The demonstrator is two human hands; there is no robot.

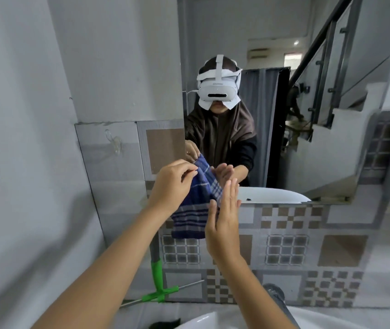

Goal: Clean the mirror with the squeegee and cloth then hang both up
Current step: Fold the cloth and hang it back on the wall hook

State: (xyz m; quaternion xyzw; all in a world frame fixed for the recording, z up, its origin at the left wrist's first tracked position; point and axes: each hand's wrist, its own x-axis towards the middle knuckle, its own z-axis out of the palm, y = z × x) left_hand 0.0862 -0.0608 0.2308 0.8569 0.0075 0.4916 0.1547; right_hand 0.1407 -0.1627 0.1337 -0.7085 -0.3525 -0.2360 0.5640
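A blue plaid cloth (195, 205) hangs in front of the mirror's lower left corner. My left hand (172, 184) pinches its top edge between thumb and fingers. My right hand (223, 217) is held flat and upright against the cloth's right side, fingers straight. The mirror (307, 67) fills the upper right of the wall and reflects a person wearing a headset. The green squeegee (158, 286) hangs head down on the tiled wall below my left forearm, its metal blade bar slanting at the bottom.
A clear plastic hook (115, 143) is stuck on the grey tile left of the mirror. A white sink (203, 321) lies at the bottom edge, with a chrome tap (277, 295) behind it. Patterned tiles (289, 248) cover the wall under the mirror.
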